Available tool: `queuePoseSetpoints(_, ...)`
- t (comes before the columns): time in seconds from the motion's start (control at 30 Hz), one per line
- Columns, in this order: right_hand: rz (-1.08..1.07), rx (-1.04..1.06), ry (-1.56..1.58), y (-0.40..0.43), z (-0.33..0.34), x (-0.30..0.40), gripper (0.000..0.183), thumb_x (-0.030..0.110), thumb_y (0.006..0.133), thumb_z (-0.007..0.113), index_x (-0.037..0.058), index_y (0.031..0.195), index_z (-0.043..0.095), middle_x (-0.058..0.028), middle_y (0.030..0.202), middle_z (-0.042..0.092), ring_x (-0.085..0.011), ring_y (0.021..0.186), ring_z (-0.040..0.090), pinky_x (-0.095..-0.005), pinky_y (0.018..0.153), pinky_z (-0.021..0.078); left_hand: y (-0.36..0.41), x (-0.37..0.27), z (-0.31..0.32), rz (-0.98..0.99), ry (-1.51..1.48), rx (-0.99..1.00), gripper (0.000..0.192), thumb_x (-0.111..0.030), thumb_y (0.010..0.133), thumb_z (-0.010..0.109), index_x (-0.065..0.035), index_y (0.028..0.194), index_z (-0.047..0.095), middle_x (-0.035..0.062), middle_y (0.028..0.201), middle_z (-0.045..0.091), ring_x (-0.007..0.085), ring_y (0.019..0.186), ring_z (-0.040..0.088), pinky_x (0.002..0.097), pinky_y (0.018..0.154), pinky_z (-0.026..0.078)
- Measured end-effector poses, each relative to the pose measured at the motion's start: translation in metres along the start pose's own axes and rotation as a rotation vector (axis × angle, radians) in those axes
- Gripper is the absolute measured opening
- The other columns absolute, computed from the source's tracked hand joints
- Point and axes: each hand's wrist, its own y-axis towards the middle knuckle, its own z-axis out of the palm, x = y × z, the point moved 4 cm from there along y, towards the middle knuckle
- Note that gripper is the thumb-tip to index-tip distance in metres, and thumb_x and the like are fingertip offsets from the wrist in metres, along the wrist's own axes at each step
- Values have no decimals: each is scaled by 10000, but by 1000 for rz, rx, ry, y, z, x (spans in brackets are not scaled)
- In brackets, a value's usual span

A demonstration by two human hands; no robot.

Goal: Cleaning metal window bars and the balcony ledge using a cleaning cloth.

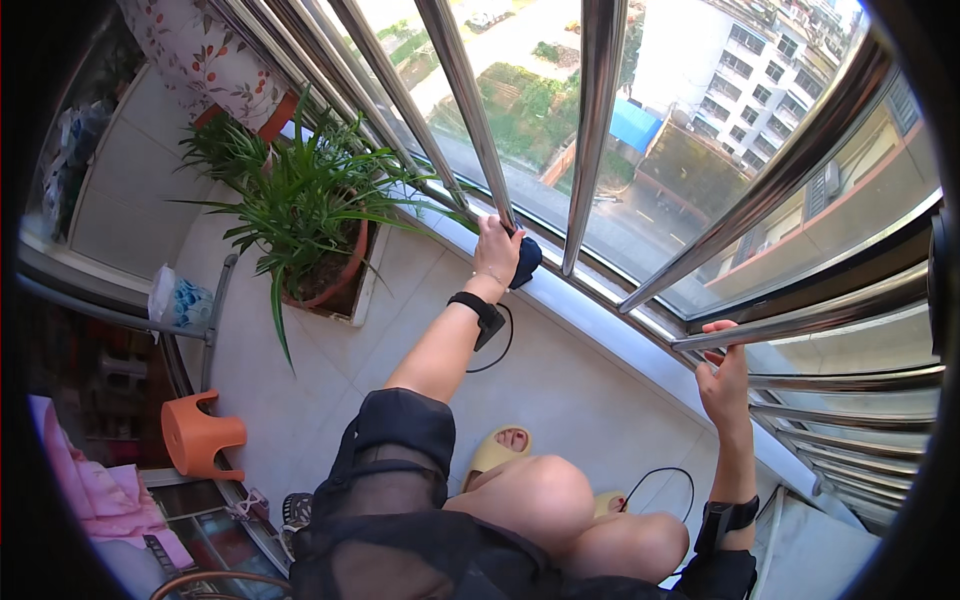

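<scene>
My left hand (496,253) grips a dark blue cloth (528,262) at the foot of a shiny metal window bar (474,112). Part of the cloth hangs over the pale sill (574,330) beneath the bars. Farther right, my right hand (726,379) is hooked around another metal bar (795,322) near its lower end, with some fingers behind it. Each forearm wears a black strap; a black box (490,330) on the left one has a thin cable (511,337) by it.
Left of my left arm, a leafy potted plant (330,262) spreads its leaves towards the sill. An orange plastic stool (199,435), a grey metal frame (214,322) and pink cloth (97,487) are at the left. My knees are bent above yellow slippers (495,446) on the tiled floor (420,315).
</scene>
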Motion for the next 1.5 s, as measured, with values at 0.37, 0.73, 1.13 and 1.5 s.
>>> queuePoseSetpoints(0.37, 12, -32, 41, -7, -7, -11, 490, -77, 667, 432, 44, 1141, 391, -117, 1050, 485, -237, 1037, 503, -331, 839, 430, 73, -97, -223, 72, -992, -329, 308, -266, 924, 450, 25, 967, 538, 92, 860, 598, 160, 722, 580, 268, 666, 478)
queuePoseSetpoints(0.73, 2, -15, 46, 0, 2, -7, 489, -85, 678, 419, 44, 1148, 383, -107, 1070, 483, -214, 1043, 497, -323, 863, 412, 195, -262, -359, 488, -156, -975, 550, -425, 856, 489, 81, 1069, 521, 274, 987, 585, 372, 935, 570, 408, 836, 416)
queuePoseSetpoints(1.13, 37, -17, 18, -5, -2, 2, 515, -81, 655, 406, 38, 1155, 377, -112, 1094, 459, -231, 1060, 472, -345, 881, 410, 129, -100, -187, 219, -159, -683, 338, -288, 765, 625, 37, 818, 550, 200, 725, 603, 375, 690, 590, 431, 634, 462)
queuePoseSetpoints(1.5, 37, -8, 11, -3, -2, 9, 494, -64, 653, 427, 42, 1134, 388, -108, 1093, 450, -225, 1045, 476, -348, 873, 415, 103, -18, -109, 13, -106, -411, 364, -300, 753, 629, 23, 910, 567, 193, 821, 616, 354, 792, 591, 399, 714, 449)
